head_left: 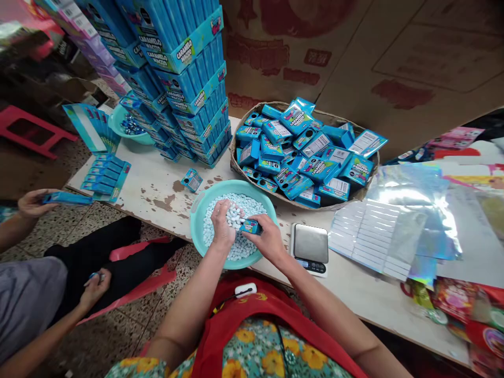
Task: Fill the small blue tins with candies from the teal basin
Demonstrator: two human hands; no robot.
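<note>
Over a round mint-green basin [196,212] full of small pale-blue candies [240,252], both my hands work close together. My left hand [222,223] is cupped around a heap of the candies [235,214]. A small blue candy box [250,226] is pinched in my right hand [268,237], its end turned toward that heap. Whether any candies are inside the box cannot be seen. Another small blue box [192,180] lies on the table just behind the basin.
A cardboard tray [364,197] heaped with blue boxes stands behind the basin, beside tall display-box stacks [197,100]. Right are a digital scale [311,244] and shiny sheets [374,231]. At left, a co-worker's hand [34,203] holds a blue box near a part-filled display box [104,176].
</note>
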